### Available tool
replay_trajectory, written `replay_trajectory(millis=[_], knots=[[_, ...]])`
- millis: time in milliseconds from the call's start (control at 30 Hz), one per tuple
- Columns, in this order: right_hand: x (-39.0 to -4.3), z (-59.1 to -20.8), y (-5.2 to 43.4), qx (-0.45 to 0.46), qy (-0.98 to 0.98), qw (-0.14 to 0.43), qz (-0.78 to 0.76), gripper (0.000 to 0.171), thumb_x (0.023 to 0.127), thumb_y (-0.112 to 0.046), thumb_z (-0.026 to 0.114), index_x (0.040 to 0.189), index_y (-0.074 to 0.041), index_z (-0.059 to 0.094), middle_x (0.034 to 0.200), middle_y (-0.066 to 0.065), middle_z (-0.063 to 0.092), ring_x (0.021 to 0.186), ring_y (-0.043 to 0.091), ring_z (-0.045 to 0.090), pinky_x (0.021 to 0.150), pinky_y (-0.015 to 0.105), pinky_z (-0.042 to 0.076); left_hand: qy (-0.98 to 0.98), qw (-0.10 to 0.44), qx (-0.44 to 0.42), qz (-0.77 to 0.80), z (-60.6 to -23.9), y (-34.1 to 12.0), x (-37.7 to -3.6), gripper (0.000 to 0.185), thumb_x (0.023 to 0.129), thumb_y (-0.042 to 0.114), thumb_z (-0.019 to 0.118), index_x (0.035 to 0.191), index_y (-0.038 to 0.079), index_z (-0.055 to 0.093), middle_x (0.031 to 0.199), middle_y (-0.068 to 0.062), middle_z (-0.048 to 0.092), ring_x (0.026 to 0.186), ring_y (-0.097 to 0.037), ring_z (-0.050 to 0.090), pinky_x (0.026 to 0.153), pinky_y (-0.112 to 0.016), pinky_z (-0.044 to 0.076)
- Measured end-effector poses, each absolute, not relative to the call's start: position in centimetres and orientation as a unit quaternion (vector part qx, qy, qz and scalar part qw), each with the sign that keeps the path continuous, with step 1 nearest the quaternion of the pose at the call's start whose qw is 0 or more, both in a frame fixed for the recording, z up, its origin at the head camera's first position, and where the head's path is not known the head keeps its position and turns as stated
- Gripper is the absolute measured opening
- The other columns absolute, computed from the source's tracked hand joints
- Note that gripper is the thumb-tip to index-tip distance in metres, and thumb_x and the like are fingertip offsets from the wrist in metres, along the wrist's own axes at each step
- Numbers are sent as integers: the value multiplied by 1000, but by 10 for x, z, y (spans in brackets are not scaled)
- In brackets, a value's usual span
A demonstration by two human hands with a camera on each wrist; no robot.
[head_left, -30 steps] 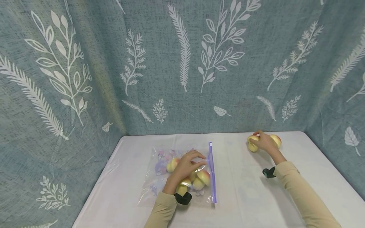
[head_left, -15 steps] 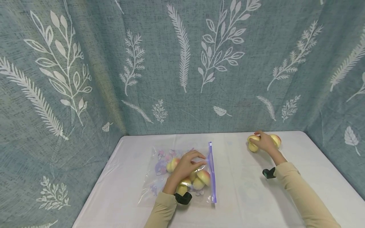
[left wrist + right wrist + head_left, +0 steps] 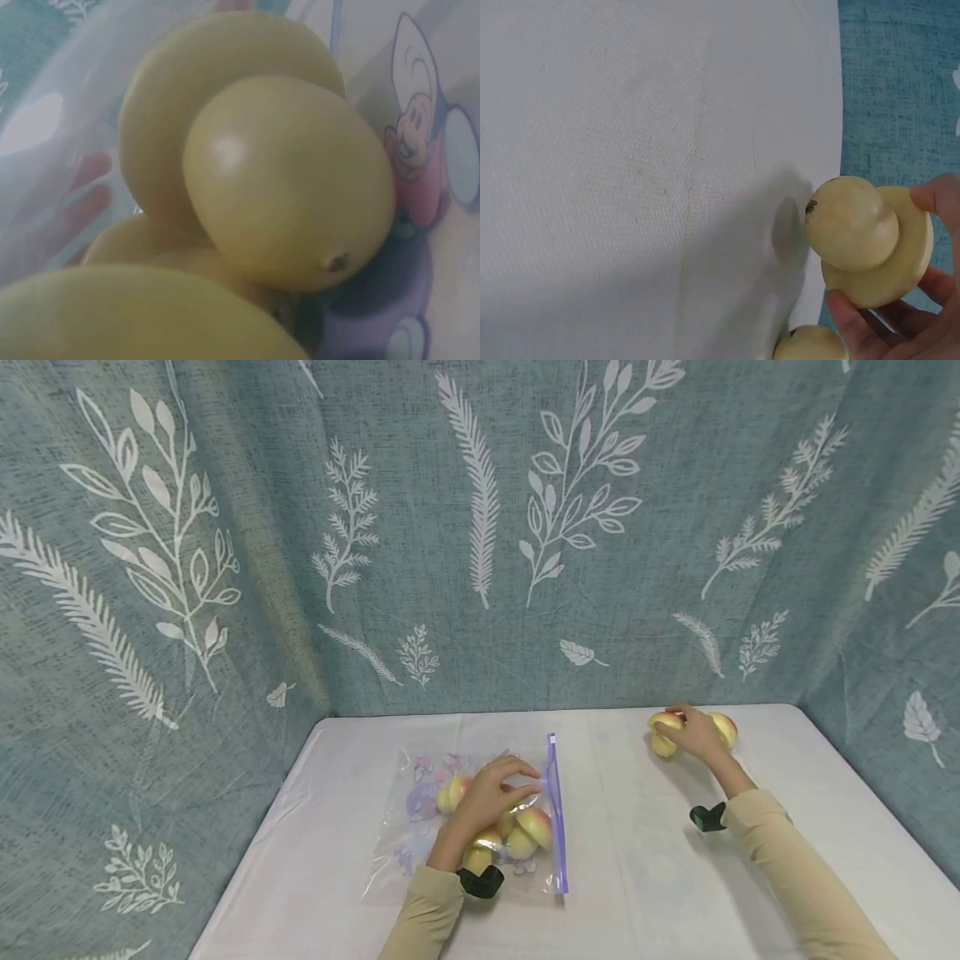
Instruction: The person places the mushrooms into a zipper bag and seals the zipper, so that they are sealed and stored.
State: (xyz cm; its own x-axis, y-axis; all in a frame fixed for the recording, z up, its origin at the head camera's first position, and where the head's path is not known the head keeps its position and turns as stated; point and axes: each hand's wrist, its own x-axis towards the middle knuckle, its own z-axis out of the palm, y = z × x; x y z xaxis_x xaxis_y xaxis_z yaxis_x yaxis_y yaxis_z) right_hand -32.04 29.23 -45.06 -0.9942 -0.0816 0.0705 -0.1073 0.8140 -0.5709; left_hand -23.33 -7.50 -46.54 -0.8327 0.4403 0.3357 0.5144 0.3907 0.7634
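A clear zip bag (image 3: 401, 847) with a purple zip strip (image 3: 557, 810) lies on the white table and holds several yellow-pink mushroom-shaped toys (image 3: 536, 827). My left hand (image 3: 491, 793) lies over the bag, fingers arched and curled on its plastic near the zip. Close up, the left wrist view shows a yellow toy (image 3: 289, 184) and my fingers (image 3: 86, 195) behind the film. At the far right, my right hand (image 3: 697, 735) grips a mushroom toy (image 3: 870, 244) by its cap, its stem pointing out. Two more toys (image 3: 724, 729) lie touching that hand.
The white table (image 3: 645, 860) is walled at the back and both sides by a teal leaf-print curtain (image 3: 480, 527). Bare cloth stretches between the bag and the right-hand toys. The table's far edge (image 3: 838, 112) runs just beyond the gripped toy.
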Motion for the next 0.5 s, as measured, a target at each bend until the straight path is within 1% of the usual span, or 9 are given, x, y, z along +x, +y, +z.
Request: replay_trajectory(millis=[167,300,400,500], knots=[[-321,-452,292,49,-949,24,310,54,91,-34,57,124,8,47,124,36,47,112,49,46,89,56,45,-834,39,-283,-472,-465,-74,-233,20,86,32,65,98,17,67,99,-3,65,119,-27,52,79,-23,55],[-321,-453,292,48,-945,25,322,55,90,-35,57,124,6,47,126,34,46,114,48,46,90,56,44,-836,41,-282,-469,-465,-74,-233,19,86,32,65,98,17,67,98,-2,65,116,-19,54,80,-25,55],[-320,-453,290,47,-943,22,328,55,90,-37,57,125,5,46,127,34,45,115,48,45,90,56,44,-836,42,-283,-468,-465,-73,-234,19,86,32,65,98,17,67,98,-1,65,113,-15,56,80,-23,55],[-319,-452,289,49,-941,23,335,58,90,-39,57,126,5,46,128,34,45,115,47,45,91,56,45,-836,43,-284,-468,-466,-73,-234,20,86,32,65,98,17,67,98,-1,65,112,-16,56,79,-21,55]])
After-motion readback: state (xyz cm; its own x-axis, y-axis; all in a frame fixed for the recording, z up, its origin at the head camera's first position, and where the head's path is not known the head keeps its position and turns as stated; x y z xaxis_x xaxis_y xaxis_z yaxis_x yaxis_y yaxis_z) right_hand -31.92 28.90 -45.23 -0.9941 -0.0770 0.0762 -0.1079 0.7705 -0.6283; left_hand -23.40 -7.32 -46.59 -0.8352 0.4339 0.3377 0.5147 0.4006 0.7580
